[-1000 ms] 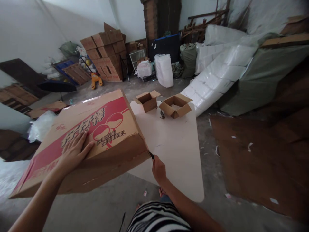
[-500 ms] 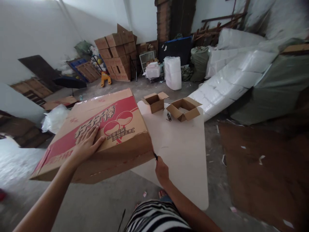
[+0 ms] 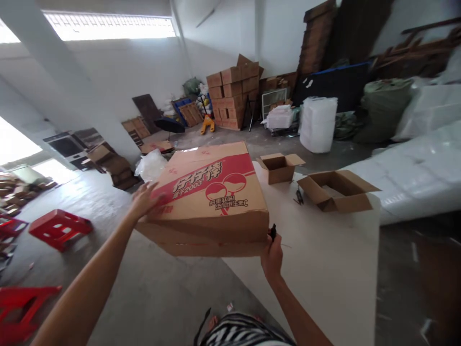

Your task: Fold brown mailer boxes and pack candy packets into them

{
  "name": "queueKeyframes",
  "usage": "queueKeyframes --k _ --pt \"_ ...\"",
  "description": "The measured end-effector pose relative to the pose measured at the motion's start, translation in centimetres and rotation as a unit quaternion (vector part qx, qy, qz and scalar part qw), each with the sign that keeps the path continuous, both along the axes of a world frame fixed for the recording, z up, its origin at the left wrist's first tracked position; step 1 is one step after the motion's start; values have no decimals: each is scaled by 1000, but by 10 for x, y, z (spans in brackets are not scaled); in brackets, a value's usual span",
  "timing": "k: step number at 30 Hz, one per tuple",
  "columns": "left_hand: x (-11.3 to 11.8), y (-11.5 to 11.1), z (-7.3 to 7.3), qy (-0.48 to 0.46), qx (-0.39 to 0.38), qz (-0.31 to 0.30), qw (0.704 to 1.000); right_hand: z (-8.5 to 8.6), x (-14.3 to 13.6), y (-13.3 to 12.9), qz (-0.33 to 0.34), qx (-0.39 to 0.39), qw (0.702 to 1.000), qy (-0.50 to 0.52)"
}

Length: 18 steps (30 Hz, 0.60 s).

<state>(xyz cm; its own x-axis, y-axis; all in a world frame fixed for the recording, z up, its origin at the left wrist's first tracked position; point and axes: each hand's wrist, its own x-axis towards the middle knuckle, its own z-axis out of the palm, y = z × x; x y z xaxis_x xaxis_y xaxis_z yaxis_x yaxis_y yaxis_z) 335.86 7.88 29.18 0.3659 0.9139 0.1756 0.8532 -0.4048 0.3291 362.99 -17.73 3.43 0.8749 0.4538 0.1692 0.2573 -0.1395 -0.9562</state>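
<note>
A large closed cardboard box (image 3: 201, 187) with a red band and lollipop print lies on the white table (image 3: 324, 259), its near-left part jutting past the table edge. My left hand (image 3: 146, 201) rests on the box's top at its left side, fingers spread and slightly blurred. At the right front corner of the box is my right hand (image 3: 272, 254). Its fingers are closed around a small black tool that looks like a box cutter (image 3: 273, 232); the blade cannot be made out.
Two small open cartons, one nearer the back (image 3: 279, 168) and one on the right (image 3: 336, 190), stand on the table with a dark tool (image 3: 298, 196) between them. Red stools (image 3: 59, 228) are on the floor at left. Stacked boxes (image 3: 234, 96) and a yellow pallet jack (image 3: 207, 124) stand behind.
My left hand has slid from the middle of the box top to its left side. My right hand stays by the right corner with the black tool. The view has turned left.
</note>
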Motion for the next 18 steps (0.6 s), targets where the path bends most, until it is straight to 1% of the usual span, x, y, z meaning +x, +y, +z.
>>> queueKeyframes --k 1,2,3,4,5,6,8,10,11,12,13,14,16,18 --pt "-19 5 1 -16 -26 50 998 -1 2 3 1 -11 1000 3" --pt "-35 7 0 -28 -50 75 996 -4 6 5 -1 -21 1000 3" --pt "-47 5 -2 -39 -77 78 993 -7 13 8 -7 -34 999 2" --pt "-53 -2 -5 -54 -100 63 992 -9 22 11 -19 -49 999 2" --pt "-54 -12 -9 -72 -117 49 989 -10 34 15 -38 -67 997 7" --pt "-51 -26 -13 -85 -130 37 987 -10 48 18 -63 -85 994 14" --pt "-35 -60 -23 -86 -134 16 987 -6 78 24 -119 -103 987 23" --pt "-14 -97 -31 -53 -98 -11 994 -3 101 22 -166 -76 983 4" --pt "-4 -114 -34 -35 -70 -34 996 -3 106 17 -182 -55 982 -11" --pt "4 -130 -37 -17 -41 -59 997 -4 105 9 -192 -37 980 -26" --pt "11 -142 -38 0 -14 -84 996 -6 98 -1 -192 -30 980 -38" --pt "17 -152 -39 19 8 -107 994 -10 85 -13 -184 -35 981 -45" --pt "24 -163 -40 49 37 -145 988 -20 44 -40 -139 -69 987 -48" --pt "25 -166 -41 60 51 -171 982 -32 -11 -66 -54 -99 993 -41"
